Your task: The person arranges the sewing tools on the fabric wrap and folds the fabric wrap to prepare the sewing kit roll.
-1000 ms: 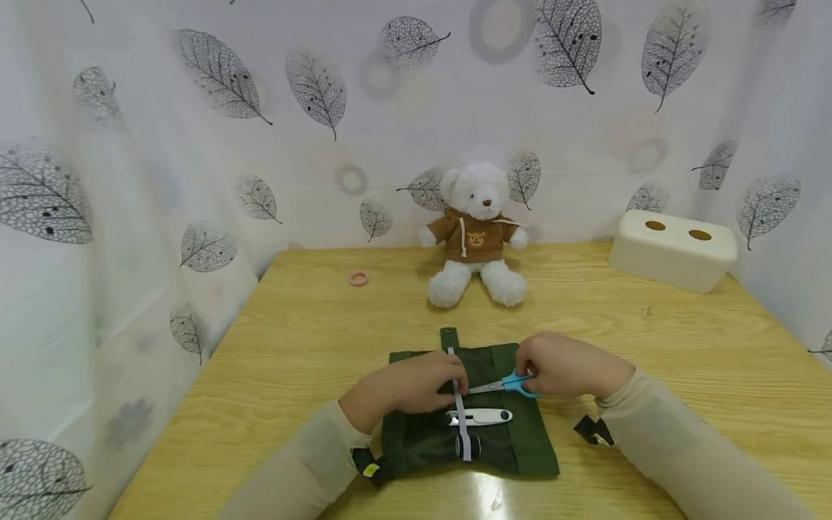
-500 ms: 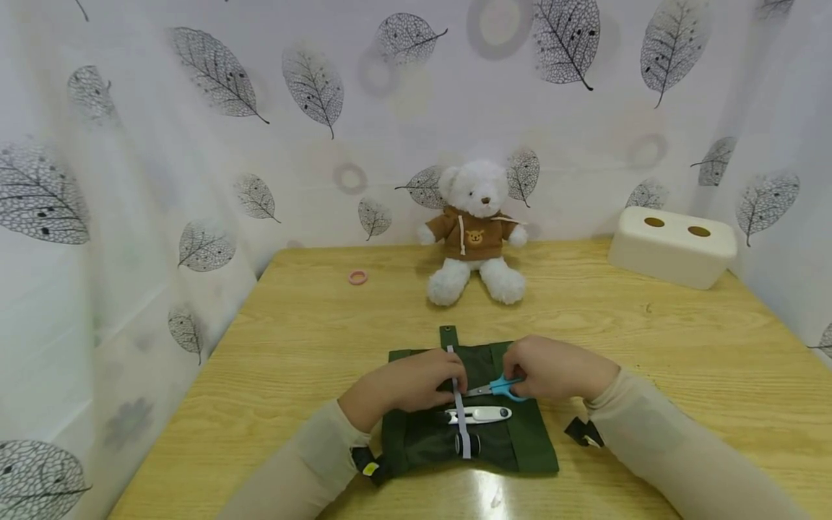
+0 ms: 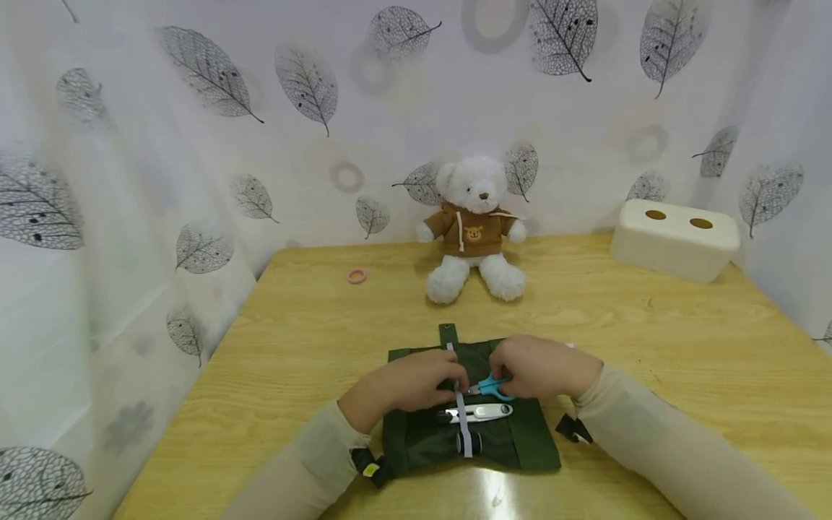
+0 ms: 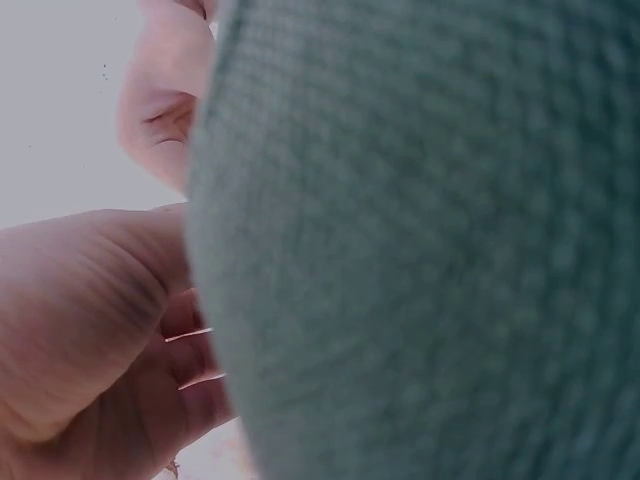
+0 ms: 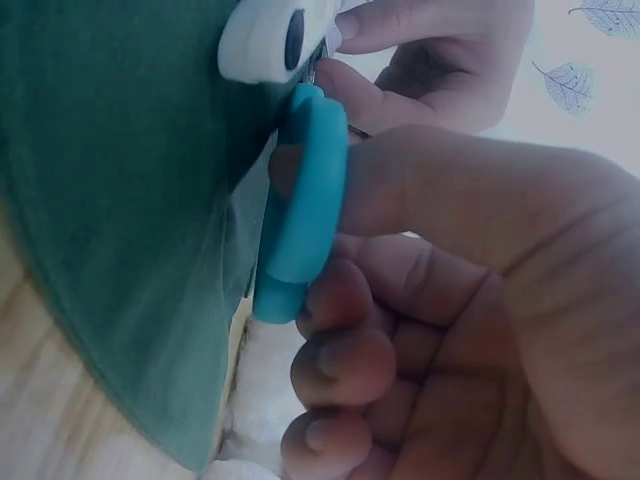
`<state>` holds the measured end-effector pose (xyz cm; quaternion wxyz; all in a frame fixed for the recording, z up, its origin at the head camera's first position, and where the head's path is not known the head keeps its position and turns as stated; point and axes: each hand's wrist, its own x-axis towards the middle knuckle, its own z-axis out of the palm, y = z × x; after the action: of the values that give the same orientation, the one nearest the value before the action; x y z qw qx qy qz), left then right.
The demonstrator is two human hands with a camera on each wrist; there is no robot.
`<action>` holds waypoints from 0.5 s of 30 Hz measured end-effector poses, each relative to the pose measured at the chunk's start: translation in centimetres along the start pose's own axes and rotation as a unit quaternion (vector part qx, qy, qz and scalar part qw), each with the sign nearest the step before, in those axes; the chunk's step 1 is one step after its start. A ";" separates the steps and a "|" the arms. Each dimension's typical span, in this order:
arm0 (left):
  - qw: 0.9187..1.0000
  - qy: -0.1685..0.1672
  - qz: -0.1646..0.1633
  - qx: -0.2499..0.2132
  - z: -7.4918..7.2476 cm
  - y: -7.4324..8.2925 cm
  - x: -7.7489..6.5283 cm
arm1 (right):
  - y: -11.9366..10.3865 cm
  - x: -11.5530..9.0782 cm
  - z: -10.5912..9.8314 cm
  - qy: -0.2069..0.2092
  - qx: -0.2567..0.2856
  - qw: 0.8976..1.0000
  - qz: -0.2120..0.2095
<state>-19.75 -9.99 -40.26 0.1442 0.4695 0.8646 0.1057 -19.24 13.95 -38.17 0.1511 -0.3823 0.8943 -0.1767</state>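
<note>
A green fabric roll [image 3: 534, 437] lies opened flat on the table, a white elastic band [image 3: 464, 426] running across its middle. My left hand [image 3: 416, 379] pinches the band near its upper part. My right hand [image 3: 542, 367] grips the light-blue handles of a pair of scissors [image 3: 489, 388], its thumb through one loop in the right wrist view. The blades point left, with the tips hidden at the left fingers and band. Below, a white pen-shaped tool [image 3: 489, 412] and a black spool [image 3: 477, 443] sit under the band. Green fabric [image 4: 400, 250] fills most of the left wrist view.
Behind the roll sits a white teddy bear [image 3: 474, 238] in a brown hoodie. A pink ring [image 3: 356, 276] lies at the back left, and a cream box with two holes [image 3: 672, 242] stands at the back right. A leaf-patterned curtain [image 3: 312, 180] hangs beyond the wooden table [image 3: 292, 347].
My right hand has moved left with the scissors, bringing the blades further in at the band. The left hand stays in place, still pinching the band.
</note>
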 end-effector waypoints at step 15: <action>1.000 -0.001 -0.004 -0.012 0.2 -0.2 0.0 | -0.9 0.7 0.2 -0.022 0.007 1.000 0.003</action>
<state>-19.81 -10.06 -40.48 0.1505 0.4648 0.8649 0.1151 -19.02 12.77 -38.07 0.1735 -0.3821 0.8908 -0.1740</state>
